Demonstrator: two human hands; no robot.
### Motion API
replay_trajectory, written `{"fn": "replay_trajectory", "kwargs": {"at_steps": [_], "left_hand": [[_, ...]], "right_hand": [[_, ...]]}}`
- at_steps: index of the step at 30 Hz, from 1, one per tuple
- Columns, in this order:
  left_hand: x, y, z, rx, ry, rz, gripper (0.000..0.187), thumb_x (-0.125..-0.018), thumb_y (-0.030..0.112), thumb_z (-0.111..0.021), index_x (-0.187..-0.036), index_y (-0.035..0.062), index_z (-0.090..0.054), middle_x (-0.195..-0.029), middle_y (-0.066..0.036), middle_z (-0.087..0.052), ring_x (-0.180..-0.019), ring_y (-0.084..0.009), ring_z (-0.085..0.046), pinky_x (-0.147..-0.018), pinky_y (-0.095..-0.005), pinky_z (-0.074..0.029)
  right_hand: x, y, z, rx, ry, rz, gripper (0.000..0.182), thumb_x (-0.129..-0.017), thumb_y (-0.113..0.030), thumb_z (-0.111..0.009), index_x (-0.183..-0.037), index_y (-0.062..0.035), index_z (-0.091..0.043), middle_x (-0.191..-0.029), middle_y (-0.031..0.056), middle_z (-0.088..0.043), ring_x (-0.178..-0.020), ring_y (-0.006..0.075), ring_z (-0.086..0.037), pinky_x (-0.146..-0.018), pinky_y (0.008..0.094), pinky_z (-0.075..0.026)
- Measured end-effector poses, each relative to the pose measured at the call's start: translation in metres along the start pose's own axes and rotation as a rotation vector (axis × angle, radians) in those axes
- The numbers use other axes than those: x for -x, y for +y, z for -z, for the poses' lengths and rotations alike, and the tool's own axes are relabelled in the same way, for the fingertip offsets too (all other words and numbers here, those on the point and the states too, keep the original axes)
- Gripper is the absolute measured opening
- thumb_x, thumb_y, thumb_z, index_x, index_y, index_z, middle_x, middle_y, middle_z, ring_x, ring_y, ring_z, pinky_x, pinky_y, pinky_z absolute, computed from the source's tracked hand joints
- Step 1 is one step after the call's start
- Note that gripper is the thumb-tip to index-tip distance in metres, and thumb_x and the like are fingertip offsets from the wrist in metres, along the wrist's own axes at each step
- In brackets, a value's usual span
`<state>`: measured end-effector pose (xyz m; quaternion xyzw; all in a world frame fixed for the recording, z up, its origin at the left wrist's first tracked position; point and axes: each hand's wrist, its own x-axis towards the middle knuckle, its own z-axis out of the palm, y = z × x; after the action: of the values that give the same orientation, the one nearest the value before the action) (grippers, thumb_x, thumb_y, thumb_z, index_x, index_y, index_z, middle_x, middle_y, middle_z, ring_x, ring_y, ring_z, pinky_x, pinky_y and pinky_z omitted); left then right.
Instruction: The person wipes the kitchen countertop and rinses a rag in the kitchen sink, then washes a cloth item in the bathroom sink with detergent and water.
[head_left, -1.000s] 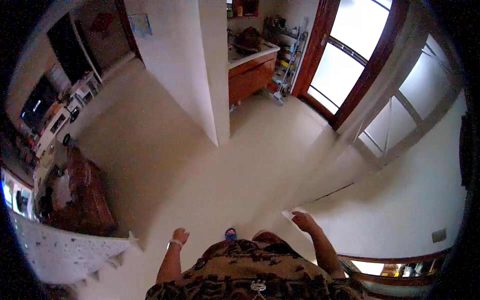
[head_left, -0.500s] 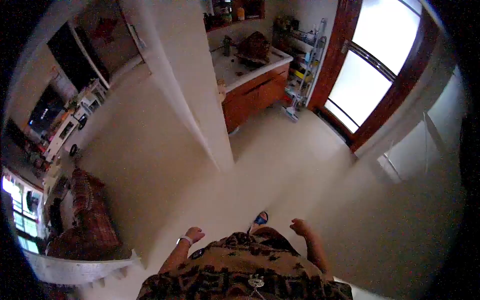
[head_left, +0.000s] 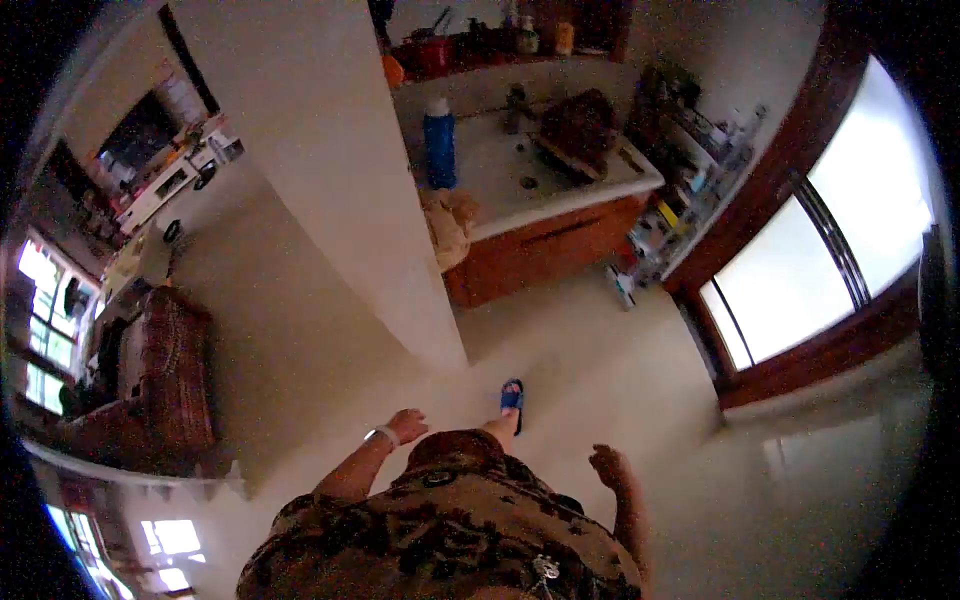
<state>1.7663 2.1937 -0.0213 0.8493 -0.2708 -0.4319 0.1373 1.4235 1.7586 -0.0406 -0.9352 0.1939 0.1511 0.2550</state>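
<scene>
My left hand, with a pale band on its wrist, hangs in the air in front of my body. It holds nothing, and its fingers are loosely bent and apart. On the other side my right hand also hangs free, empty, fingers slightly curled and apart. Both are over the pale floor and touch nothing. Between them one foot in a blue slipper is stepping forward. I wear a brown patterned top.
A wall edge stands ahead on the left. Beyond it is a washbasin cabinet with a blue bottle, a cloth and a dark red bundle. Right of it are a shelf rack and a glazed door. A sofa stands left.
My view has moved forward, closer to the washbasin, and the blue bottle has come into sight. The slippered foot shows further forward. Both hands have swung slightly and stay empty.
</scene>
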Motion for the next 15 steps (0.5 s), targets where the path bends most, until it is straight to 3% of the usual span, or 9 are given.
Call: {"fn": "replay_trajectory", "kwargs": {"at_steps": [2,4,6,7,10,12,13,14,15], "left_hand": [[-0.045,0.038,0.030,0.221,0.103,-0.086,0.064,-0.090,0.040,-0.055,-0.140,0.0015,-0.044,-0.144,-0.020,-0.044,-0.134,-0.0354,-0.040,-0.111,-0.0424,-0.034],[-0.119,0.067,0.051,-0.057,0.541,-0.305,0.073,-0.083,0.022,-0.071,-0.144,0.0043,-0.036,-0.137,-0.026,-0.047,-0.114,-0.0396,-0.057,-0.098,-0.0475,-0.046],[-0.156,0.124,0.109,0.012,0.618,-0.435,0.077,-0.089,0.028,-0.061,-0.152,0.0068,-0.021,-0.155,-0.021,-0.022,-0.139,-0.0399,-0.031,-0.113,-0.0451,-0.031],[-0.150,0.170,0.152,0.082,0.669,-0.400,0.081,-0.087,0.023,-0.062,-0.152,0.0065,-0.017,-0.157,-0.021,-0.018,-0.139,-0.0403,-0.030,-0.111,-0.0449,-0.034],[-0.117,0.285,0.284,-0.126,1.190,-0.508,0.093,-0.081,0.011,-0.068,-0.153,0.0035,-0.009,-0.159,-0.021,-0.005,-0.140,-0.0414,-0.028,-0.105,-0.0445,-0.040],[-0.100,0.316,0.349,-0.144,1.402,-0.436,0.092,-0.079,0.009,-0.067,-0.152,0.0004,-0.012,-0.158,-0.023,-0.009,-0.137,-0.0423,-0.034,-0.104,-0.0440,-0.042],[-0.082,0.329,0.377,-0.064,1.323,-0.281,0.090,-0.079,0.009,-0.067,-0.151,-0.0002,-0.014,-0.158,-0.023,-0.011,-0.132,-0.0427,-0.039,-0.101,-0.0442,-0.044],[-0.078,0.333,0.401,-0.015,1.296,-0.191,0.089,-0.079,0.008,-0.066,-0.151,-0.0005,-0.014,-0.158,-0.024,-0.012,-0.130,-0.0429,-0.042,-0.100,-0.0443,-0.046],[-0.075,0.336,0.425,0.030,1.266,-0.101,0.088,-0.078,0.008,-0.066,-0.150,-0.0008,-0.015,-0.157,-0.024,-0.013,-0.128,-0.0431,-0.045,-0.099,-0.0444,-0.047]], "right_hand": [[-0.032,0.033,-0.004,0.107,0.052,0.094,0.019,-0.092,-0.011,-0.057,-0.107,-0.0056,-0.066,-0.109,0.0116,-0.068,-0.100,0.0266,-0.065,-0.084,0.0345,-0.053],[-0.055,0.026,0.043,0.115,0.104,0.114,0.021,-0.092,-0.014,-0.058,-0.108,-0.0060,-0.067,-0.109,0.0136,-0.068,-0.099,0.0247,-0.065,-0.083,0.0338,-0.053],[-0.064,0.023,0.086,-0.028,0.032,-0.094,0.027,-0.092,-0.014,-0.057,-0.115,-0.0016,-0.063,-0.103,0.0152,-0.068,-0.092,0.0220,-0.064,-0.078,0.0330,-0.052],[-0.079,0.044,0.088,-0.013,0.014,-0.073,0.027,-0.092,-0.014,-0.057,-0.115,-0.0016,-0.063,-0.103,0.0152,-0.068,-0.092,0.0220,-0.064,-0.078,0.0330,-0.052],[-0.137,0.140,0.065,-0.705,0.058,0.159,0.032,-0.092,-0.027,-0.055,-0.116,-0.0100,-0.066,-0.136,0.0159,-0.054,-0.123,0.0342,-0.051,-0.100,0.0447,-0.043],[-0.171,0.152,0.076,-0.513,0.247,0.082,0.034,-0.092,-0.014,-0.053,-0.120,0.0038,-0.058,-0.102,0.0107,-0.064,-0.083,0.0251,-0.057,-0.072,0.0342,-0.047],[-0.183,0.158,0.083,-0.446,0.304,0.063,0.035,-0.092,-0.009,-0.053,-0.122,0.0084,-0.055,-0.090,0.0089,-0.068,-0.069,0.0221,-0.059,-0.063,0.0307,-0.049],[-0.201,0.167,0.096,-0.521,0.108,-0.013,0.030,-0.091,-0.015,-0.056,-0.116,0.0018,-0.060,-0.106,0.0114,-0.065,-0.090,0.0268,-0.059,-0.077,0.0389,-0.048],[-0.216,0.130,0.142,-0.554,-0.044,-0.209,0.029,-0.089,-0.015,-0.059,-0.114,-0.0003,-0.062,-0.107,0.0126,-0.066,-0.096,0.0293,-0.060,-0.081,0.0428,-0.049]]}}
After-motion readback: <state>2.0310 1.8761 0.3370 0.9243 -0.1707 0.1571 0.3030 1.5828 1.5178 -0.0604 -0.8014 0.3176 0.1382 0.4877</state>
